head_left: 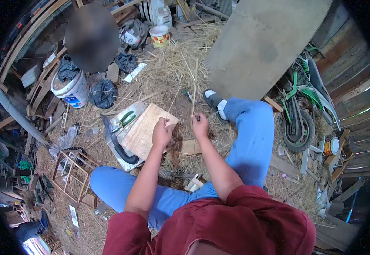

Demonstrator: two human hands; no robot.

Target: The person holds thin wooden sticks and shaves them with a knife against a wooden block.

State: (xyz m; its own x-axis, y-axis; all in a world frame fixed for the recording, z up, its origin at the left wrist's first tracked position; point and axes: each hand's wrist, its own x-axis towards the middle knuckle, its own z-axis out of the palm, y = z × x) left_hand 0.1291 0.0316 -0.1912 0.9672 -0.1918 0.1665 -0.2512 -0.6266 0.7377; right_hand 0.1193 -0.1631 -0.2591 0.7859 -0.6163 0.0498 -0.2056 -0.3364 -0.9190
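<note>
The right hand grasps a thin wooden strip between thumb and fingers, near its lower end. The strip is pale tan, narrow and nearly straight, and it stretches away from the person over the straw-covered ground, its far end close in colour to the straw. That far end is hard to separate from the stalks, and the end in the hand is covered by the fingers.

The left hand is curled, thumb against fingers, over the right side of a wooden board; whether it pinches anything, or touches the board, cannot be told. The board is light brown, flat and four-sided, with faint grain and a darker patch near its upper right corner. It lies tilted across the right part of a pale sheet, hiding much of it. Along the sheet's left edge lies a black-handled tool, with green-handled pliers beside it, nearer the upper left corner. The pliers' jaws are too small to make out.
</note>
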